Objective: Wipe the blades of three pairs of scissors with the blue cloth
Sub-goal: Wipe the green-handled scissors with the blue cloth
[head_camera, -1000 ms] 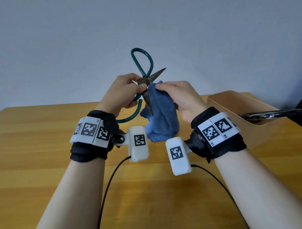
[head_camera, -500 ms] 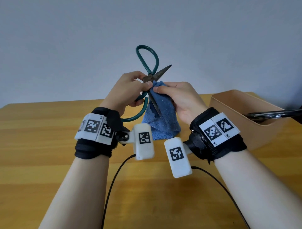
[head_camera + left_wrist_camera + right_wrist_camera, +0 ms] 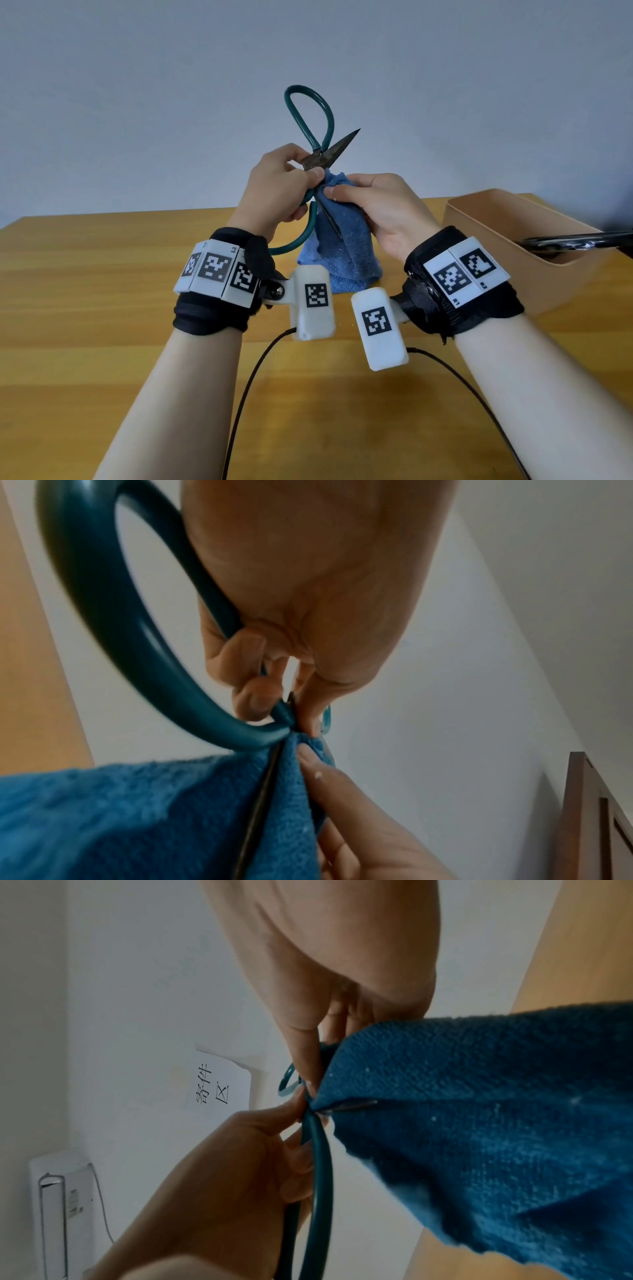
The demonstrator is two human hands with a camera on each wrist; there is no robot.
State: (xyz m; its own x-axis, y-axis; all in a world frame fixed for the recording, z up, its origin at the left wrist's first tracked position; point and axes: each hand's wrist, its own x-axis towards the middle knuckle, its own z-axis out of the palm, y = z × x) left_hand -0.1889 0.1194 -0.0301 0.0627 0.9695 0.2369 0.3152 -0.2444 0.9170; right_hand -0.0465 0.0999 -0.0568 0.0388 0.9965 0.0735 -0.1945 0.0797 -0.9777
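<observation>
Tan box (image 3: 486, 222) on wooden table (image 3: 102, 308); paper sign (image 3: 219, 1085) on grey wall (image 3: 137, 102).

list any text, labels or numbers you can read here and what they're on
"寄件区": paper sign on the wall, in the right wrist view.
"L2": white tag on the left wristband.
"R1", "R2": apparently, on the right wristband; too small to be sure.
Square black-and-white code tags: patterns only, no words.

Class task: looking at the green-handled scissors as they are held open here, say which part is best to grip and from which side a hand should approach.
Grip the green-handled scissors at the pivot and handle necks, as the left hand does, coming from the handle side. The looped handles are rounded and blunt, whereas one bare blade points up and to the right and the other lies in the blue cloth, which the right hand pinches.
</observation>
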